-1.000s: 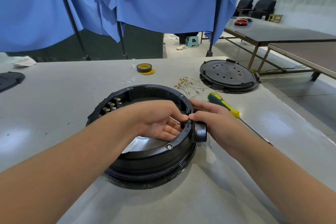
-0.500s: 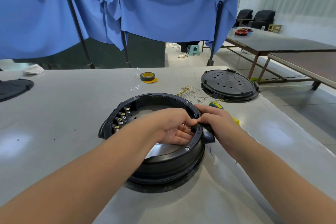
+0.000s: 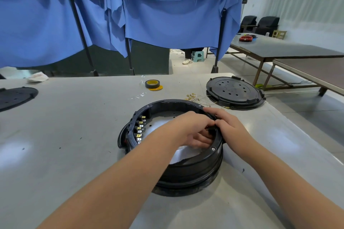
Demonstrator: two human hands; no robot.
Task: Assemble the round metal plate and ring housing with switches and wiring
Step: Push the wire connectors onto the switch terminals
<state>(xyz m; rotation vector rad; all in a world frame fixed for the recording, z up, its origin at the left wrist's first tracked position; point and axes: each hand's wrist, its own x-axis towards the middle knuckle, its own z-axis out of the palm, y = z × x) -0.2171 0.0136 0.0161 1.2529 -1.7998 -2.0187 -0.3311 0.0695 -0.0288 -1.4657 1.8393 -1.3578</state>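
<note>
Since the earlier frame, both hands have been moved closer together at the right inner wall of the ring housing [image 3: 186,169], and the green and yellow screwdriver is no longer seen beside it; the housing is also seen further right and lower in the view.

A small dark part is pinched by the curled fingers of the left hand [image 3: 193,132] inside the ring, though what exactly the part is cannot be told. The right hand [image 3: 229,126] is laid over the rim from outside, its fingers curled on the black edge next to the left thumb.

The housing is a round black ring of smooth plastic, with small screws in its rim, and it stands on the grey table [image 3: 65,135]. Inside it a shiny round metal plate [image 3: 163,122] with small holes is lying, and a row of switches [image 3: 140,130] with brass-coloured tabs is fixed at the left inner wall.

Behind, thin wires [image 3: 197,98] with yellowish ends are spread beside a flat black round cover [image 3: 234,91]. A roll of dark tape [image 3: 152,84] is lying further left.
</note>
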